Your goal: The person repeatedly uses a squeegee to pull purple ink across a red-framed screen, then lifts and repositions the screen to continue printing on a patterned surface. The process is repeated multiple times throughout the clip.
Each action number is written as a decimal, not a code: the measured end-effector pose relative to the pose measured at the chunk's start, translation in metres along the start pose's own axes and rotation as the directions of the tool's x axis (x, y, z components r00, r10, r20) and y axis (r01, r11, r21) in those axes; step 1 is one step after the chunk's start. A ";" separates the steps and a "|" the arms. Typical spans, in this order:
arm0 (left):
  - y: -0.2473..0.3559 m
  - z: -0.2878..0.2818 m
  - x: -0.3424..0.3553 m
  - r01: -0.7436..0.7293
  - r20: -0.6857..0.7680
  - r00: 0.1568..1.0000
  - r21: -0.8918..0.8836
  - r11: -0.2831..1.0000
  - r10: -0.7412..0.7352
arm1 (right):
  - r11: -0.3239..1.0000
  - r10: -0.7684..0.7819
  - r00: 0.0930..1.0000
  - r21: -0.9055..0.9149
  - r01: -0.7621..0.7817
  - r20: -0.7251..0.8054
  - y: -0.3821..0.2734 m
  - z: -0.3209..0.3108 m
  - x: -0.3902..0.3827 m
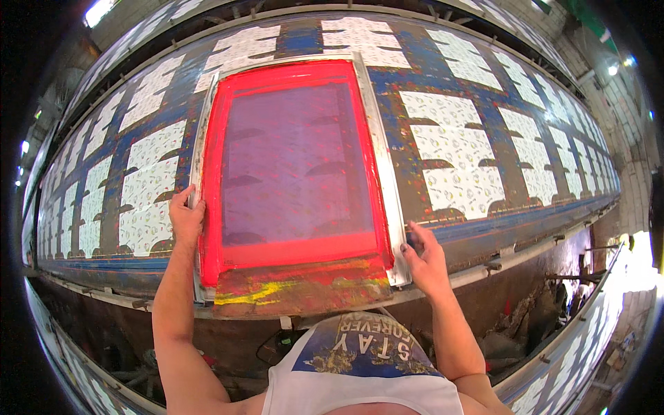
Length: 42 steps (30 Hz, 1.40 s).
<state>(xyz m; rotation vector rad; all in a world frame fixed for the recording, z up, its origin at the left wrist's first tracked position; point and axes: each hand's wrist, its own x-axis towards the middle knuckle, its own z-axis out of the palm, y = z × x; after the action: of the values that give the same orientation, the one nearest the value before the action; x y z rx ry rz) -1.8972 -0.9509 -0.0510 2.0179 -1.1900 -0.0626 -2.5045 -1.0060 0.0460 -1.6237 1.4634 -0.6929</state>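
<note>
Now both hands' fingers clamp the red-bordered printing screen (297,166), left hand (185,220) and right hand (425,261) on opposite rails.

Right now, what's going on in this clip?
A person stands at a long printing table lined with white patterned fabric pieces. A red-bordered screen frame with purple mesh lies flat on it. The left hand grips the frame's left edge; the right hand holds its lower right corner. Smeared yellow and red ink shows on the frame's near end.
</note>
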 end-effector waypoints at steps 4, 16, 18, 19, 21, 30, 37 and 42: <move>0.000 0.001 -0.003 0.014 -0.014 1.000 -0.101 0.995 -0.015 | 0.998 0.057 0.997 -0.009 -0.056 0.046 0.004 0.011 0.011; 0.002 0.001 -0.005 0.096 0.003 0.995 -0.247 0.964 -0.099 | 0.987 0.157 0.987 -0.020 -0.158 -0.017 -0.025 0.022 0.025; 0.003 -0.001 -0.003 0.149 0.036 0.989 -0.273 0.950 -0.145 | 0.993 0.112 0.993 -0.017 -0.113 -0.038 -0.034 0.016 0.021; 0.004 -0.004 -0.002 0.207 0.077 0.978 -0.305 0.929 -0.192 | 0.991 0.129 0.990 -0.014 -0.130 -0.062 -0.038 0.012 0.018; 0.007 -0.008 0.000 0.216 0.100 0.976 -0.330 0.919 -0.193 | 1.000 -0.015 0.995 0.009 0.016 -0.103 -0.045 0.004 0.013; 0.088 0.027 0.009 0.152 0.040 0.988 -0.443 0.883 -0.150 | 0.996 -0.074 0.983 -0.060 0.064 -0.166 -0.032 -0.085 0.048; 0.220 0.115 -0.020 0.151 -0.018 0.984 -0.441 0.885 -0.176 | 0.997 0.044 0.982 -0.047 -0.054 -0.184 0.047 -0.202 0.086; 0.312 0.181 -0.057 0.140 -0.034 0.985 -0.429 0.892 -0.171 | 0.991 0.130 0.966 0.046 -0.122 -0.226 0.120 -0.288 0.104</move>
<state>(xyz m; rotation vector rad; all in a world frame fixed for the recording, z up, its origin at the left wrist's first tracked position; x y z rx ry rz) -2.2279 -1.0965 0.0043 1.7047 -0.8750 -0.3028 -2.7894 -1.1668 0.0776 -1.4494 1.6955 -0.8471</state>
